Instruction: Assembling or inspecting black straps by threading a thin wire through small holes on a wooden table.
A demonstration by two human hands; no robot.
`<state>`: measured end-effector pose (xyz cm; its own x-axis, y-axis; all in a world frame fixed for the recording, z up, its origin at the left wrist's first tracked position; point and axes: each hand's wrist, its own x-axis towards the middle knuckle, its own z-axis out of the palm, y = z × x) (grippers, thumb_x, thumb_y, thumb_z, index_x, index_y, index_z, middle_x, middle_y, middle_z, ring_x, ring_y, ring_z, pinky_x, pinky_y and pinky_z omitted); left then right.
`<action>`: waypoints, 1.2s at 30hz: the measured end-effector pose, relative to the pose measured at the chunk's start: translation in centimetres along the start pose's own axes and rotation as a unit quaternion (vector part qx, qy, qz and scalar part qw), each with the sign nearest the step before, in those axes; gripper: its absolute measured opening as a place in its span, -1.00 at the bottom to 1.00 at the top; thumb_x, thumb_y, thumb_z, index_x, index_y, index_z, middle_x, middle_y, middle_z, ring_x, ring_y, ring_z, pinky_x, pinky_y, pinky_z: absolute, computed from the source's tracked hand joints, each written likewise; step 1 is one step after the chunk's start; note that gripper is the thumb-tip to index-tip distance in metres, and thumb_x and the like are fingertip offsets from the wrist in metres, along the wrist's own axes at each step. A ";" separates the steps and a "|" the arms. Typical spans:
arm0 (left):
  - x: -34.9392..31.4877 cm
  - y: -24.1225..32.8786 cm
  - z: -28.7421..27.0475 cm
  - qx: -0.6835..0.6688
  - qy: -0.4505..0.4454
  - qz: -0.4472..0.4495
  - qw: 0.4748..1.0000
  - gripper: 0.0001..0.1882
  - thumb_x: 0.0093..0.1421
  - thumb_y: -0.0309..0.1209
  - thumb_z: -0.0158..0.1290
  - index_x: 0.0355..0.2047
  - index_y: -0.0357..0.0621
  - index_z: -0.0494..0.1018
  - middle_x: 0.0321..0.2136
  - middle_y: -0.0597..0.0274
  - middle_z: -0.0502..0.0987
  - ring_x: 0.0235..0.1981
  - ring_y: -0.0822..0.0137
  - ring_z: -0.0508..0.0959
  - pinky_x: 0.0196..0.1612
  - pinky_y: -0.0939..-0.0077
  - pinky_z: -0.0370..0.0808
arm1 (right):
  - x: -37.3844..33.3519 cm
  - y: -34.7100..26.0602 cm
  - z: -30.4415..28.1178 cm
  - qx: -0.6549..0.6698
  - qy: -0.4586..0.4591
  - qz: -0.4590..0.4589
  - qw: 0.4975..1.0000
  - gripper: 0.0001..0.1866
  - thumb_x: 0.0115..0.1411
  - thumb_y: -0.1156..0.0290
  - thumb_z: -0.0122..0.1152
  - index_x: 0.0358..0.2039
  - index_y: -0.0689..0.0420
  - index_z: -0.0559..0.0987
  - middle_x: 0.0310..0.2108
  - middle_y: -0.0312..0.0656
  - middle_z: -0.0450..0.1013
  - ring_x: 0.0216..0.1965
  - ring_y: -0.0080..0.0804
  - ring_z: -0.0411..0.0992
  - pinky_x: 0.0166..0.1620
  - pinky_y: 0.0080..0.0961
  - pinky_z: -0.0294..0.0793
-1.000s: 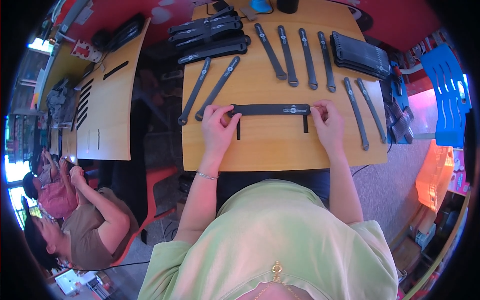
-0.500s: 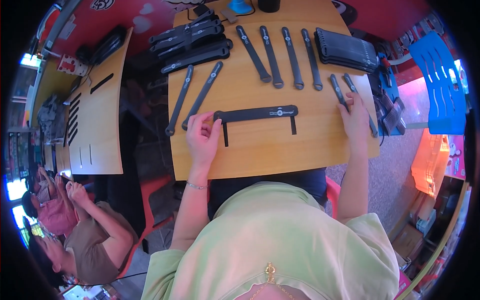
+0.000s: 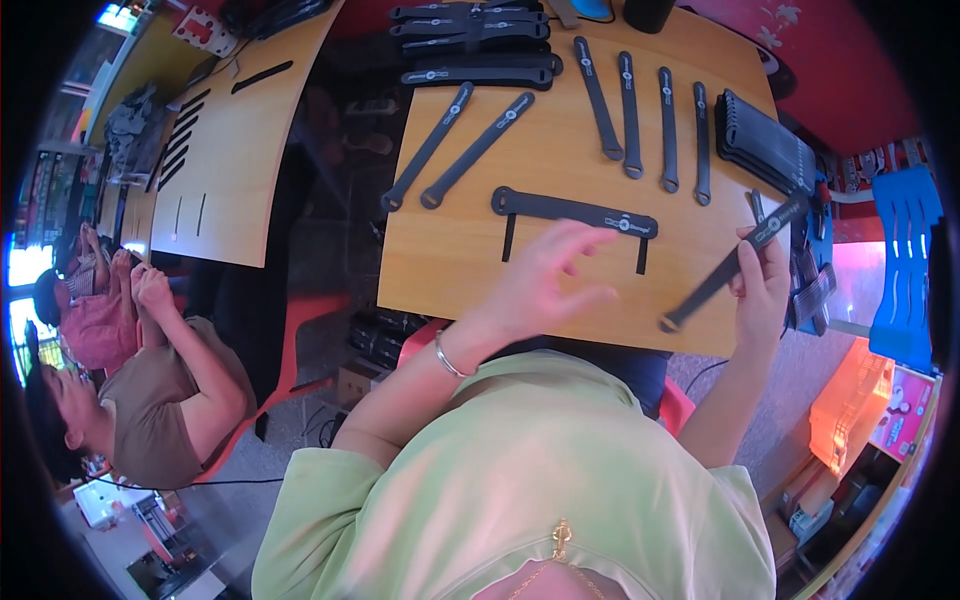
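Observation:
A black strap (image 3: 705, 292) with a rounded looped end slants down and left from my right hand (image 3: 764, 292), pinched between thumb and fingers over the table's right side. My left hand (image 3: 540, 280) is raised over the table's near edge with its fingers apart, holding nothing and slightly blurred. Just beyond its fingertips another black strap (image 3: 560, 206) lies crosswise on the wood. Two short dark strips (image 3: 509, 238) run toward me from beneath its ends. Behind my right hand, part of one more strap (image 3: 757, 204) shows.
Several single straps (image 3: 630, 120) lie spaced out across the far part of the wooden table (image 3: 450, 270). Bundled straps (image 3: 470, 40) are piled at the back left, and a stack of black straps (image 3: 765, 140) sits at the right. Other people (image 3: 170, 400) sit left, beside another table (image 3: 230, 190).
My right hand has picked up a strap from the right side and drawn it nearer. My left hand has left the crosswise strap's left end and swung right. The view has shifted.

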<state>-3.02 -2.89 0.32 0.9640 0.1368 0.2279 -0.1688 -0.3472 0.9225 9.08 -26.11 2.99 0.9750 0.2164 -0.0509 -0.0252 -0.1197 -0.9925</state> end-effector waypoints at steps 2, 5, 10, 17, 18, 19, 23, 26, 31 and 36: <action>-0.3 1.2 1.4 -0.066 -0.034 -0.006 0.997 -0.61 0.06 -0.55 0.12 -0.07 -0.26 0.39 -0.17 0.17 0.43 -0.28 0.43 0.51 -0.35 0.63 0.46 | -0.7 -0.6 2.0 0.038 -0.014 -0.006 0.999 -0.86 0.20 0.55 0.05 -0.20 0.21 0.43 -0.55 -0.39 0.30 -0.62 -0.72 0.23 -0.55 -0.76 0.20; -0.6 1.4 1.3 -0.163 -0.105 -0.134 0.972 -0.67 0.10 -0.53 0.10 -0.10 -0.30 0.40 -0.15 0.17 0.44 -0.26 0.45 0.52 -0.34 0.64 0.47 | -1.4 -0.7 3.6 0.104 -0.073 0.002 0.992 -0.87 0.17 0.59 0.07 -0.25 0.21 0.40 -0.52 -0.33 0.34 -0.56 -0.66 0.35 -0.49 -0.72 0.34; -2.4 -1.0 -0.6 -0.226 -0.077 -0.217 0.947 -0.75 0.18 -0.56 0.00 -0.11 -0.29 0.43 -0.18 0.21 0.45 -0.33 0.52 0.51 -0.41 0.70 0.42 | -1.8 0.3 3.9 0.119 -0.092 0.032 0.988 -0.86 0.16 0.59 0.09 -0.25 0.21 0.40 -0.52 -0.32 0.36 -0.53 -0.65 0.36 -0.45 -0.71 0.36; -4.3 -3.7 -3.0 -0.126 0.038 -0.138 0.982 -0.75 0.16 -0.63 -0.02 -0.13 -0.27 0.46 -0.42 0.30 0.49 -0.50 0.58 0.46 -0.49 0.77 0.33 | -1.8 2.6 3.3 0.034 -0.114 0.067 0.991 -0.88 0.13 0.59 0.14 -0.28 0.24 0.48 -0.50 -0.32 0.42 -0.49 -0.65 0.38 -0.37 -0.73 0.39; -4.3 -3.8 -3.3 -0.127 0.037 -0.138 0.982 -0.75 0.16 -0.63 -0.02 -0.13 -0.27 0.46 -0.42 0.30 0.49 -0.50 0.58 0.46 -0.49 0.77 0.33 | -1.8 2.8 3.4 0.034 -0.114 0.068 0.991 -0.88 0.13 0.59 0.14 -0.28 0.24 0.48 -0.50 -0.32 0.42 -0.49 -0.65 0.38 -0.37 -0.73 0.39; -4.3 -3.8 -3.7 -0.153 0.062 -0.185 0.969 -0.76 0.16 -0.62 -0.01 -0.14 -0.27 0.46 -0.45 0.31 0.50 -0.50 0.58 0.47 -0.47 0.76 0.34 | -1.9 2.9 3.7 0.020 -0.109 0.079 0.991 -0.86 0.13 0.59 0.14 -0.26 0.25 0.49 -0.49 -0.32 0.43 -0.48 -0.66 0.38 -0.36 -0.74 0.39; -4.1 -5.0 -4.4 -0.200 0.119 -0.227 0.946 -0.80 0.18 -0.58 0.01 -0.17 -0.29 0.48 -0.48 0.31 0.52 -0.46 0.54 0.51 -0.38 0.72 0.43 | -1.6 3.6 4.1 -0.010 -0.118 0.082 0.990 -0.83 0.14 0.58 0.13 -0.22 0.27 0.52 -0.45 -0.30 0.45 -0.45 -0.66 0.40 -0.35 -0.74 0.40; -3.6 -5.9 -5.0 -0.207 0.120 -0.201 0.950 -0.81 0.20 -0.58 -0.02 -0.18 -0.29 0.49 -0.40 0.27 0.50 -0.44 0.51 0.53 -0.33 0.69 0.47 | -1.4 4.2 4.4 0.032 -0.114 0.080 0.990 -0.83 0.17 0.57 0.10 -0.22 0.26 0.54 -0.44 -0.31 0.46 -0.44 -0.66 0.41 -0.34 -0.74 0.42; -2.6 -6.7 -5.3 -0.165 0.125 -0.173 0.963 -0.82 0.21 -0.60 -0.05 -0.20 -0.33 0.49 -0.33 0.19 0.45 -0.41 0.44 0.56 -0.28 0.65 0.51 | -1.3 4.6 5.0 0.005 -0.094 0.084 0.992 -0.81 0.21 0.57 0.05 -0.17 0.24 0.54 -0.41 -0.33 0.43 -0.43 -0.65 0.40 -0.31 -0.75 0.41; -2.0 -7.2 -5.6 -0.135 0.133 -0.216 0.958 -0.82 0.19 -0.60 -0.02 -0.20 -0.32 0.48 -0.34 0.21 0.45 -0.44 0.46 0.56 -0.35 0.70 0.51 | -1.2 5.1 5.1 -0.017 -0.099 0.053 0.994 -0.81 0.20 0.57 0.06 -0.16 0.22 0.53 -0.42 -0.38 0.39 -0.41 -0.69 0.37 -0.31 -0.78 0.38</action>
<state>-4.90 4.52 -5.05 0.8758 0.4574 -0.1543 0.1513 0.0434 0.9875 6.69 -22.07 -2.61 0.9047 0.3865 -0.1793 -0.1151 -0.1836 -0.9762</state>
